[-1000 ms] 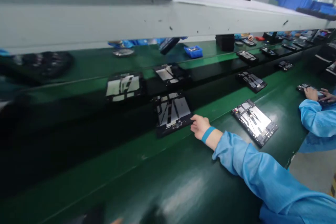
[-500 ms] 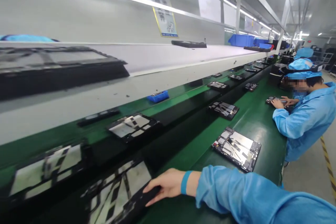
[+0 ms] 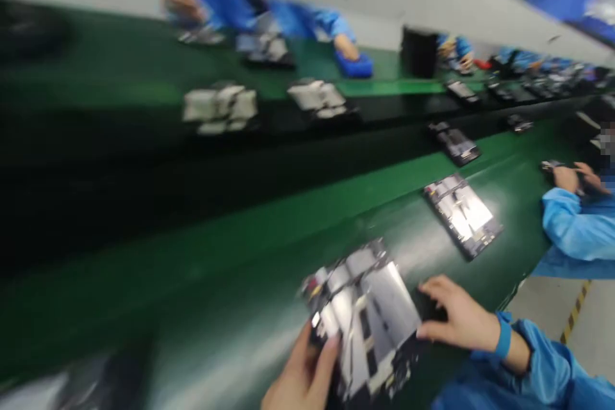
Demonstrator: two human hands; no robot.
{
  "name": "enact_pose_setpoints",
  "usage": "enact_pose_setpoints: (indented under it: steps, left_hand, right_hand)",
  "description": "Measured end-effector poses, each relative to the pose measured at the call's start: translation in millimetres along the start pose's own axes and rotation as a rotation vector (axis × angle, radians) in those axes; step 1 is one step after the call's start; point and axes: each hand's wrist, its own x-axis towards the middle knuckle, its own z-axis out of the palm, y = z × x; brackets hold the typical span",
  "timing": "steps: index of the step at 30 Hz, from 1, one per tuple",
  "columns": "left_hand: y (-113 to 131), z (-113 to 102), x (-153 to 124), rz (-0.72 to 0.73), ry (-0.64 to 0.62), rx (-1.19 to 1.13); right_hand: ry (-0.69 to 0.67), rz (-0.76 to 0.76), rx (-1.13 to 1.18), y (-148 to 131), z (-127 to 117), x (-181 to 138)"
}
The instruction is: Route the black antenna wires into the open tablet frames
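Note:
An opened tablet chassis [image 3: 369,317] with silvery inner plates lies on the green work surface [image 3: 230,269] close in front of me, blurred by motion. My left hand [image 3: 302,378] grips its near left corner, thumb on top. My right hand [image 3: 456,317], with a blue wristband and blue sleeve, has its fingers curled on the chassis's right edge.
A second opened chassis [image 3: 462,213] lies to the right on the same surface. More units ride the dark conveyor belt [image 3: 144,160] beyond, such as one at the back [image 3: 221,106]. A co-worker's blue sleeve [image 3: 576,224] is at the right edge; other workers sit across the line.
My right hand has drawn the chassis off the dark belt onto the green surface near me. My left hand has come into view and taken its near corner. The view dropped downward.

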Motion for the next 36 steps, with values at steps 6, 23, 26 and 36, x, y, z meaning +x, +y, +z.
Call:
enact_pose_setpoints:
  steps: [6,23,26,36]
  left_hand:
    - [36,26,-18,-0.016,0.027,0.034]
    - [108,23,-48,0.068,-0.001,0.378]
    - [102,19,-47,0.064,-0.017,0.329]
    - [27,7,-46,-0.297,0.339,-0.129]
  right_hand:
    - [-0.018,-0.109,-0.295,-21,-21,40]
    - [0.244,-0.384,-0.752,-74,29,174]
    - [0.167,-0.494,-0.624,-75,33,181]
    - [0.137,-0.562,-0.616,-70,12,128]
